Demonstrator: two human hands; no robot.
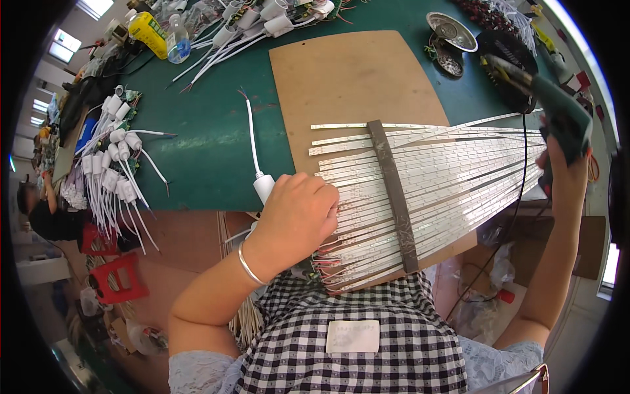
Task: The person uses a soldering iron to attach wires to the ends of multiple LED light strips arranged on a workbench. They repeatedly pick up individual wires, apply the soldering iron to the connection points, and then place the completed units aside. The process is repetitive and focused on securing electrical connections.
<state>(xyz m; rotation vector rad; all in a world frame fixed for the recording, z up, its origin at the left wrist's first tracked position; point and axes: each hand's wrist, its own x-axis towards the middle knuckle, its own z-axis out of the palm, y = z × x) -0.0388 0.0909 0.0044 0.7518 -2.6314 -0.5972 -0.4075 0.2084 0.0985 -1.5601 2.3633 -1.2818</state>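
Observation:
My left hand (pixel 298 213) is curled shut around a white plug with a white cable (pixel 251 134), right at the near ends of several long white light strips (pixel 459 174). The strips fan out across a brown board (pixel 348 79) and a dark flat bar (pixel 394 190) lies over them. Thin red and white wires stick out of the strip ends below my left hand. My right hand (pixel 561 167) is raised at the right and grips a dark green pistol-shaped power tool (pixel 558 108) whose black cord hangs down.
A green table (pixel 203 151) holds heaps of white plugs with cables (pixel 118 164) at left and at the back, a yellow bottle (pixel 147 29), a clear bottle (pixel 177 39) and a metal dish (pixel 451 29). Red stools (pixel 115 276) stand below left. Another person sits far left.

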